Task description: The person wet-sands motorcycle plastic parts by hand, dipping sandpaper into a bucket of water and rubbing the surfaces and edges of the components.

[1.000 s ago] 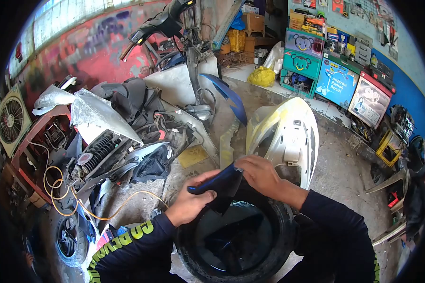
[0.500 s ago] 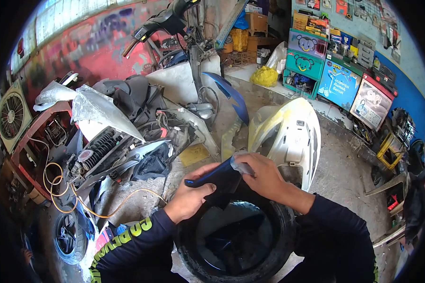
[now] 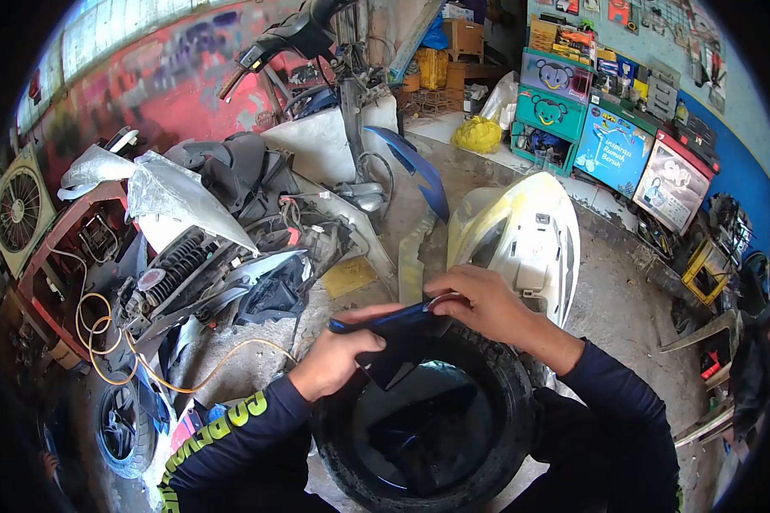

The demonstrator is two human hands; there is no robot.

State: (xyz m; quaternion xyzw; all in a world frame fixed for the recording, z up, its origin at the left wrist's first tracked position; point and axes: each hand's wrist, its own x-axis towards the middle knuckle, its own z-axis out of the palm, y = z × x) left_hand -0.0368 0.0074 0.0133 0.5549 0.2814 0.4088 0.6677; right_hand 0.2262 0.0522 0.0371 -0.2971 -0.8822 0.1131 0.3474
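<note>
My left hand (image 3: 335,357) grips a glossy black and blue plastic body panel (image 3: 395,342) at its near left end, thumb on top. At the panel's far right end, my right hand (image 3: 481,301) is closed on a thin, reddish-brown edged piece that looks like sandpaper (image 3: 447,299), pressed to the panel's upper edge. Most of that piece is hidden under the fingers. Both hands are above a round black tub (image 3: 512,427) of dark water, in which the panel's dark reflection shows.
A white and yellowish fairing (image 3: 549,248) stands just beyond the tub. Motorcycle parts and a shock absorber (image 3: 180,269) crowd the left, with a yellow hose (image 3: 222,352) along the floor. A blue panel (image 3: 412,167) lies ahead; teal drawers (image 3: 546,120) stand at back right.
The panel has tilted flatter and sits slightly lower. My right hand has shifted a little right along its edge, and the held piece now shows a reddish edge instead of a greyish wet surface.
</note>
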